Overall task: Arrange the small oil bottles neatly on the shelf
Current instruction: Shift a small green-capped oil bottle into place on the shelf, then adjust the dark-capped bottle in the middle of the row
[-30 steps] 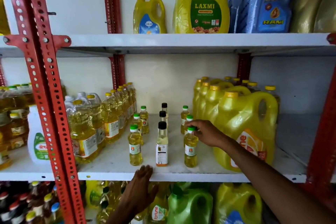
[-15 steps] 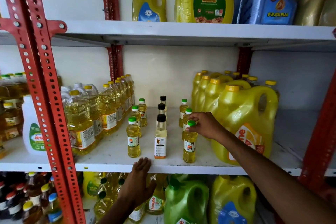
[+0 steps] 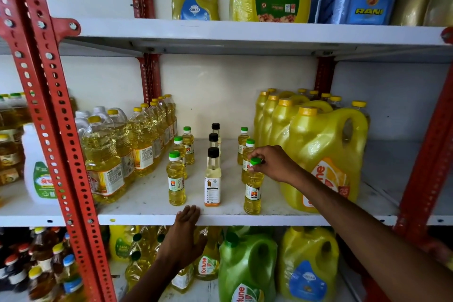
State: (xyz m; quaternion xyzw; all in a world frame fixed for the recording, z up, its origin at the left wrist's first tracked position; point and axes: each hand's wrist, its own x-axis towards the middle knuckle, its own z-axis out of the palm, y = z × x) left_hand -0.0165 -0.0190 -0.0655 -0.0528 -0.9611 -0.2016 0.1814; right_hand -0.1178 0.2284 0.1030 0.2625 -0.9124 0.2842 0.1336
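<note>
Small oil bottles stand in three rows on the white middle shelf [image 3: 147, 206]. The left row has green caps, its front bottle [image 3: 176, 180] near the shelf edge. The middle row has black caps, led by a pale bottle [image 3: 212, 179]. In the right row, the front green-capped bottle [image 3: 253, 191] stands upright with my right hand [image 3: 272, 163] pinching its cap. My left hand [image 3: 183, 235] rests flat against the shelf's front edge below the middle row, holding nothing.
Large yellow jugs [image 3: 323, 154] crowd the right of the small bottles; clear oil bottles [image 3: 107, 154] line the left. A red perforated upright [image 3: 56, 130] crosses the left foreground. Big cans fill the top shelf [image 3: 245, 32]. Green and yellow jugs [image 3: 247, 265] sit below.
My right hand has stayed on the front right bottle's cap, and that bottle stands slightly nearer the shelf edge. The view has tilted down a little. The left hand has barely moved.
</note>
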